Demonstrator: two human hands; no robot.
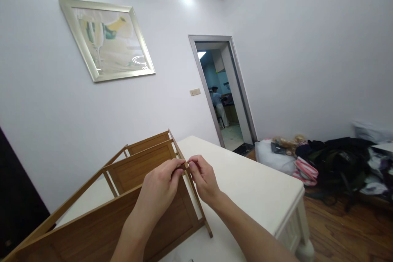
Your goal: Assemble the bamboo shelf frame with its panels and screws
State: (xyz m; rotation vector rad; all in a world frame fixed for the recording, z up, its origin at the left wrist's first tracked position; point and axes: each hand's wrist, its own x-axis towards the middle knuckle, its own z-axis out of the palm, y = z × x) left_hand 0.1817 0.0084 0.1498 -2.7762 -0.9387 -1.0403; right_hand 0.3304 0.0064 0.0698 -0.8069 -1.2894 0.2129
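Note:
A brown wooden shelf frame (141, 168) with several panels lies on the white table (245, 188). Both hands meet at the upper right corner of its nearest panel, by a thin wooden side bar (206, 222). My left hand (164, 182) has its thumb and fingers pinched on that corner. Opposite it, my right hand (202, 176) pinches at the same spot from the right, with fingertips pressed together. Whatever sits between the right fingertips is too small to make out.
Right of the table, a heap of bags and clothes (331, 159) lies on the wooden floor (350, 225). Beyond the doorway (225, 90) a person (218, 104) stands in another room. A framed picture (144, 74) hangs on the wall.

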